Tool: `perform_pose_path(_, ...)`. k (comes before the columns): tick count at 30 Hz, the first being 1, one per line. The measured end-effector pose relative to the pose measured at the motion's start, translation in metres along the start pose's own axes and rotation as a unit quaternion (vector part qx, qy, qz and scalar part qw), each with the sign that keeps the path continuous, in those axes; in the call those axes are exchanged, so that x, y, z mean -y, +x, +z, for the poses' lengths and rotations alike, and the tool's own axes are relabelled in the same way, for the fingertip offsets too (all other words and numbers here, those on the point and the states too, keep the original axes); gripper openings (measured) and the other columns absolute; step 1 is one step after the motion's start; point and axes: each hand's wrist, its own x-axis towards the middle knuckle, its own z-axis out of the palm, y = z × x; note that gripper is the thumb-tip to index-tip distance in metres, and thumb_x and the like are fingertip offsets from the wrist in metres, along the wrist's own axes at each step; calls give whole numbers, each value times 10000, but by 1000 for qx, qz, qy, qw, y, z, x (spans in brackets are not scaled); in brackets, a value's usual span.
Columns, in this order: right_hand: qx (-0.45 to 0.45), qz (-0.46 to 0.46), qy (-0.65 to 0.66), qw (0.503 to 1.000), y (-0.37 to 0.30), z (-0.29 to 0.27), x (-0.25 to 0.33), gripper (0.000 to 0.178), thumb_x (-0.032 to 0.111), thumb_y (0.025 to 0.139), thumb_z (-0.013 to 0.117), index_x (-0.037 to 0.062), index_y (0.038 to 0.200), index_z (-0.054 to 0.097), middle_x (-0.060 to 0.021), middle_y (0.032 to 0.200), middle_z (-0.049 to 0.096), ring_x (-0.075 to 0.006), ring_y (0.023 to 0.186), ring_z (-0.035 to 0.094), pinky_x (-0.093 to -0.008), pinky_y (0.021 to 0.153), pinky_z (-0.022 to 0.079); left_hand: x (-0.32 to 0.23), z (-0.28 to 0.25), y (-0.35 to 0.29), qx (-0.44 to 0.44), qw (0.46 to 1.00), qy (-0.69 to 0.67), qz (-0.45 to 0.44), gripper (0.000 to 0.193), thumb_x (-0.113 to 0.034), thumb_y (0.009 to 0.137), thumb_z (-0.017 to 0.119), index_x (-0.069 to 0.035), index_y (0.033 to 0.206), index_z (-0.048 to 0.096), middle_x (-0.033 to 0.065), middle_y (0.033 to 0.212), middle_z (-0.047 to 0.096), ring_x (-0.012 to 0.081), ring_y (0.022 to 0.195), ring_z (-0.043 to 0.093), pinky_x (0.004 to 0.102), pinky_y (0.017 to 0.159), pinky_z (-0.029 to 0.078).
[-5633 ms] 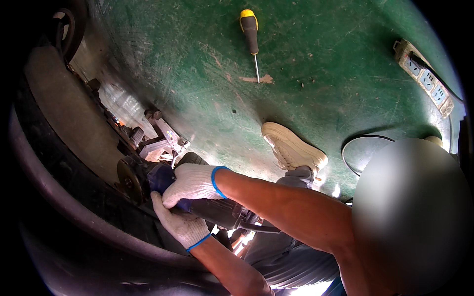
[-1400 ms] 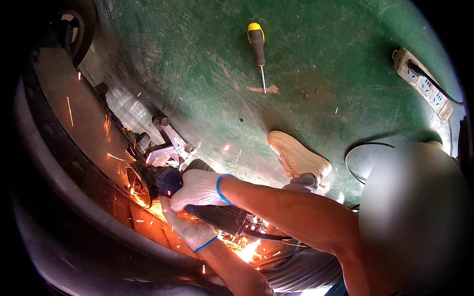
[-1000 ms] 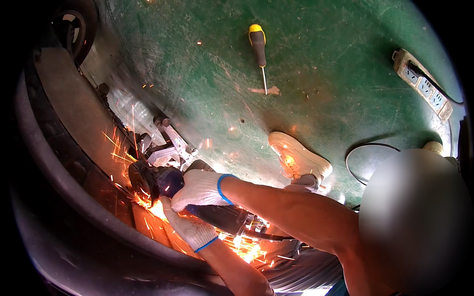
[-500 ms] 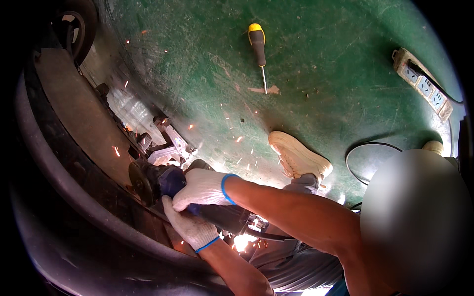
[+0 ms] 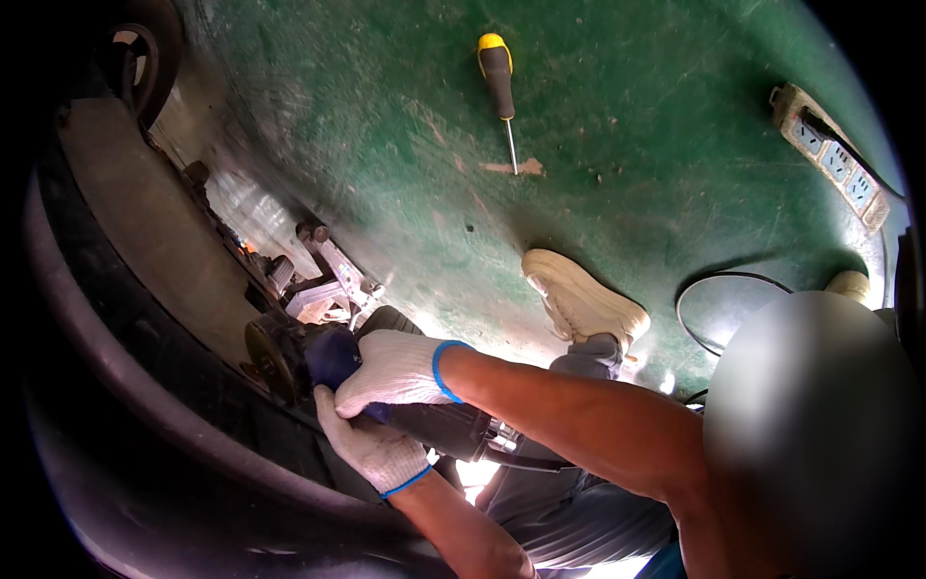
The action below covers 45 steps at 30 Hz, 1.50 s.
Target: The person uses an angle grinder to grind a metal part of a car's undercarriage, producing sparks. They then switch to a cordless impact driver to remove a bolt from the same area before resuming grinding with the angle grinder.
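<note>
Sparks: none now. At 1.4 s and 1.0 s ago an orange spray flies from the disc across the lower left of the frame; at 0.5 s only a few specks remain; now none are visible. Judgement: the disc (image 5: 268,359) has come off the metal or stopped biting, so this cut pass looks paused or finished; whether the disc still spins cannot be told.

Grinder (image 5: 405,417): lower centre-left, dark body, blue head, disc at its left end right beside the dark curved vehicle edge (image 5: 145,425). Position almost unchanged over the last second.

Right hand (image 5: 397,369): white glove with blue cuff, fingers wrapped closed over the top of the grinder near the head.
Left hand (image 5: 371,452): same glove, closed around the body from below. Both grips firm, neither one spread.

Surface: worn green floor (image 5: 386,145), scuffed, pale patches, fills the upper centre. A screwdriver (image 5: 500,82) with a yellow-black handle lies top centre, well apart from the hands. A power strip (image 5: 828,154) sits upper right; a black cable (image 5: 714,285) loops at right centre. A pale shoe (image 5: 584,301) rests on the floor at centre, near the right forearm. Metal brackets (image 5: 328,285) stand just above the grinder head.
</note>
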Motion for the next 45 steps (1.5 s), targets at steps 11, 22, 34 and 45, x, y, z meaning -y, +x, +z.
perform_pose_path(11, 2, 4, -39, 999, 10, 3, -6, 636, 404, 614, 792, -118, 977, 775, -261, 905, 758, -301, 811, 746, -376, 745, 569, 5, -17, 14, -6, 998, 21, 56, 422, -408, 1008, 642, -43, 1217, 668, 116, 1144, 711, 280, 1074, 690, 445, 977, 549)
perform_pose_path(22, 3, 5, -17, 1000, 7, 3, -3, 474, 330, 682, 780, -103, 871, 748, -183, 768, 706, -234, 738, 672, -379, 686, 520, 3, -23, 20, 19, 999, 10, 40, 414, -405, 1010, 637, -45, 1213, 673, 116, 1137, 712, 280, 1066, 693, 445, 976, 551)
perform_pose_path(34, 2, 11, -27, 1000, 8, 3, -1, 487, 342, 673, 789, -92, 893, 757, -182, 798, 720, -238, 757, 683, -373, 706, 529, 2, -20, 18, -4, 999, 26, 47, 409, -397, 1017, 626, -45, 1221, 667, 116, 1148, 706, 285, 1077, 688, 446, 979, 548)
perform_pose_path(45, 17, 17, -3, 1000, 8, 4, -5, 477, 333, 684, 808, -97, 884, 755, -177, 803, 724, -236, 754, 677, -382, 700, 517, 2, -19, 16, 3, 1000, 0, 25, 422, -405, 1025, 610, -38, 1225, 664, 130, 1175, 699, 293, 1090, 683, 459, 986, 545)
